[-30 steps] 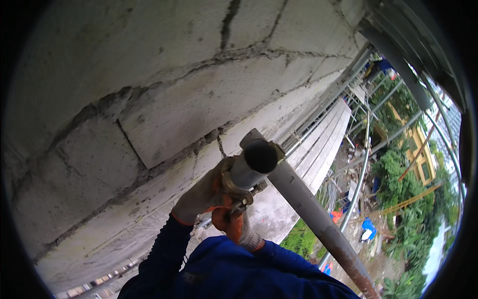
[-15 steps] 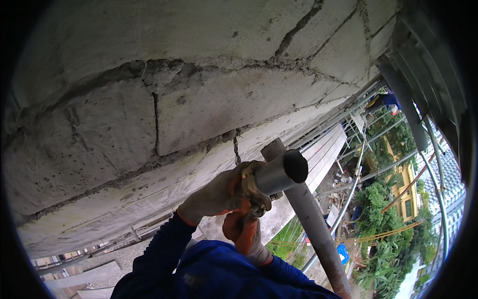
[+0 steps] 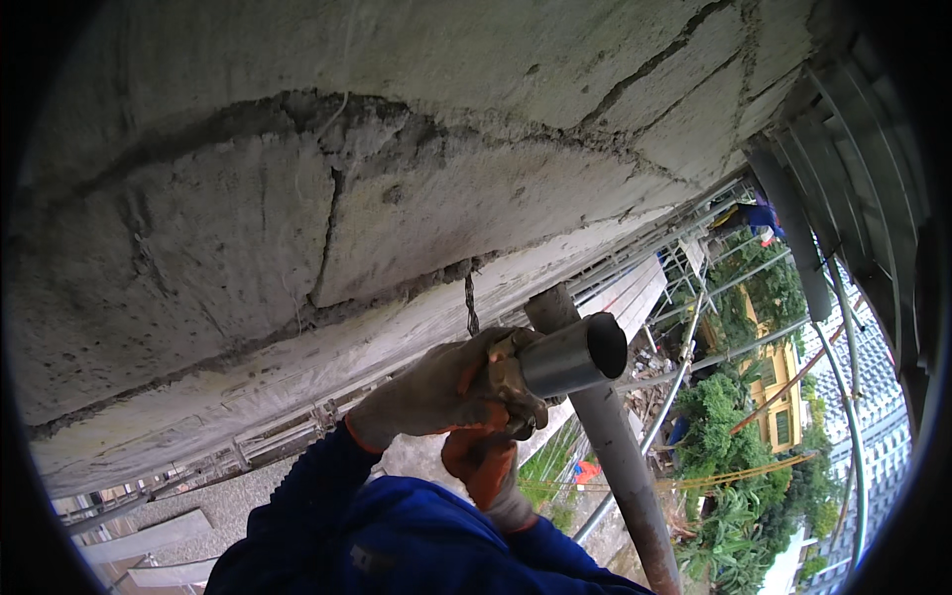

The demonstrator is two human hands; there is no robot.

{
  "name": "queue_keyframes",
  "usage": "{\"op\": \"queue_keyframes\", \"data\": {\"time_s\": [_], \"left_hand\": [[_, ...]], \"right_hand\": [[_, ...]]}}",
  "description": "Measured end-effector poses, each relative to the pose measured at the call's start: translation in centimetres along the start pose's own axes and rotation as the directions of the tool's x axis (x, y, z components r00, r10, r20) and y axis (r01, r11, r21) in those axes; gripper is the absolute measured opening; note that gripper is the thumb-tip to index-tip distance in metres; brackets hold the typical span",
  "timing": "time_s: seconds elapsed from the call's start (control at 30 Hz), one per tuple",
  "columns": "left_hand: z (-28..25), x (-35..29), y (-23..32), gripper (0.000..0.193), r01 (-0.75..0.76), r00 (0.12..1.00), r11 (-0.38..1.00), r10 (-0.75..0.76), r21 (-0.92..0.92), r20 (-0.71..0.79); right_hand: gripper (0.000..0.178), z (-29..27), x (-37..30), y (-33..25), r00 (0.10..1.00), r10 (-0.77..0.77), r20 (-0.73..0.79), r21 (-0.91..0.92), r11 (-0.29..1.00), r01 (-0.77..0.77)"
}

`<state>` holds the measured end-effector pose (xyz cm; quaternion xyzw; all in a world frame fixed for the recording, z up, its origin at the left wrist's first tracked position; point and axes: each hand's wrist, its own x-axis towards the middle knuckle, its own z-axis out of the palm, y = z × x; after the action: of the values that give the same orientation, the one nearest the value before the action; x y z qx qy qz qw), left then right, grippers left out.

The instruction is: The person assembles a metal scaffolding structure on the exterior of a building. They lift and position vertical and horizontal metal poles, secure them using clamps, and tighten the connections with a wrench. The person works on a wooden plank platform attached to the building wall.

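Observation:
A short grey scaffold tube points its hollow end to the right, crossing a longer rusty scaffold tube. Around the short tube sits a metal scaffold clamp, with its bolt end low down. My left hand, in a grey and orange work glove, is closed round the clamp and the tube from the left. Just below, my right hand, gloved alike, has its fingers curled together beneath the clamp's bolt end. Whatever those fingers hold is hidden. Both sleeves are blue.
A cracked concrete surface fills the upper left. Twisted wire hangs from it near my left hand. Further off are scaffold poles, a person in blue, trees and a yellow building, with ground far below.
My view has shifted slightly, so the background lies further left and the short tube a little lower and further right. Both hands keep their places at the clamp.

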<state>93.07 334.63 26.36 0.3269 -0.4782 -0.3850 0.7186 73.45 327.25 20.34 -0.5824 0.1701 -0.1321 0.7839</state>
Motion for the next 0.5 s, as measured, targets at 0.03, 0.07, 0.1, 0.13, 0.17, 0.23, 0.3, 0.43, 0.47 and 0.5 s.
{"op": "queue_keyframes", "data": {"time_s": [0.03, 0.07, 0.1, 0.13, 0.17, 0.23, 0.3, 0.43, 0.47, 0.5], "left_hand": [[0.1, -0.2, 0.1, 0.102, 0.01, 1.0, 1.0, -0.01, 0.022, 0.003], [0.4, -0.2, -0.4, 0.101, 0.004, 1.0, 1.0, -0.004, -0.018, 0.009], [0.3, -0.1, -0.8, 0.101, -0.01, 1.0, 0.998, 0.011, -0.057, 0.014], [0.0, 0.0, -0.9, 0.1, -0.027, 0.999, 0.998, 0.028, -0.052, 0.017], [0.0, 0.0, -1.0, 0.1, -0.039, 0.999, 0.998, 0.041, -0.056, 0.025], [-0.4, 0.3, -0.7, 0.099, -0.071, 0.997, 0.996, 0.069, 0.048, 0.04], [-0.9, 0.8, -0.2, 0.097, -0.103, 0.994, 0.974, 0.094, 0.201, 0.053], [-0.4, 1.0, -1.5, 0.088, -0.089, 0.993, 0.976, 0.103, -0.2, 0.058], [-0.1, 0.9, -1.3, 0.087, -0.089, 0.994, 0.969, 0.1, -0.23, 0.038], [0.3, 0.8, -0.8, 0.087, -0.089, 0.995, 0.962, 0.097, -0.258, 0.019]], "right_hand": [[0.072, -1.1, -0.1, -1.0, 0.993, 0.05, 0.105, -0.047, 0.998, -0.045], [0.071, -0.1, 0.0, -1.7, 0.996, 0.038, 0.076, -0.11, 0.993, -0.029], [0.071, 1.1, 0.4, -2.5, 0.998, 0.029, 0.048, -0.182, 0.983, -0.019], [0.071, 2.2, 0.5, -3.0, 1.0, -0.021, 0.003, -0.207, 0.978, 0.021], [0.071, 3.0, 0.3, -3.3, 0.997, -0.066, -0.047, -0.234, 0.971, 0.053], [0.068, 1.6, 0.0, -2.5, 0.997, -0.007, -0.079, -0.181, 0.983, -0.008], [0.062, 0.4, -1.5, -5.2, 0.993, 0.118, -0.001, -0.364, 0.925, -0.11], [0.047, 2.0, -4.4, -11.8, 0.958, 0.288, 0.011, -0.604, 0.765, -0.223], [0.043, 3.0, -4.9, -14.0, 0.947, 0.321, -0.008, -0.642, 0.724, -0.251], [0.039, 4.2, -4.9, -16.5, 0.935, 0.353, -0.038, -0.686, 0.671, -0.281]]}}
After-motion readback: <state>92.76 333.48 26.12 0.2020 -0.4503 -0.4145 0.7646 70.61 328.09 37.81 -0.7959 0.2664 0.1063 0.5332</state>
